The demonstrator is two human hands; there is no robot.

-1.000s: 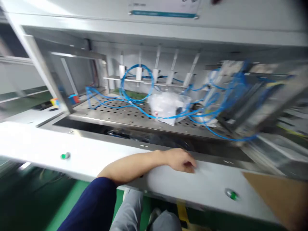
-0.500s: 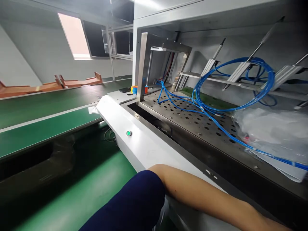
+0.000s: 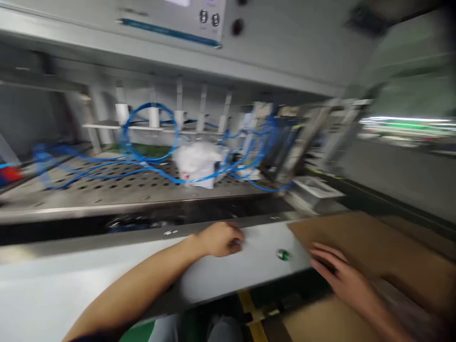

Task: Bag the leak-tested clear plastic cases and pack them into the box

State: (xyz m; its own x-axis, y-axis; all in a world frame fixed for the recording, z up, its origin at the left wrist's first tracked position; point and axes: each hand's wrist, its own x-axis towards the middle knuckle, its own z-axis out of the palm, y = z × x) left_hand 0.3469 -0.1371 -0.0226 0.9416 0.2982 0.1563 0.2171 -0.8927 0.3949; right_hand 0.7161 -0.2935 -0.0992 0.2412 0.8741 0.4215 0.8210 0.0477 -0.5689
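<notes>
My left hand (image 3: pixel 221 239) rests on the white front ledge (image 3: pixel 210 270) of the machine, its fingers curled in. Whatever those fingers hold, if anything, is hidden. Over the corner of a brown cardboard box (image 3: pixel 351 237) is my right hand (image 3: pixel 338 271), its fingers stretched out and apart. Whether it touches the cardboard I cannot tell, as the picture is smeared. A green push button (image 3: pixel 284 255) sits on the ledge between my two hands.
Behind the ledge lies a perforated metal plate (image 3: pixel 107 183) with coiled blue tubing (image 3: pixel 178 128) and a white plastic bag (image 3: pixel 197 159) on it. A dark slot (image 3: pixel 199 211) runs along its front. A white tray (image 3: pixel 315 187) stands at the right. The control panel (image 3: pixel 178 21) hangs above.
The view has swung to the right along the machine. Both hands have come into sight, along with the control panel and the cardboard box; earlier only my left arm showed.
</notes>
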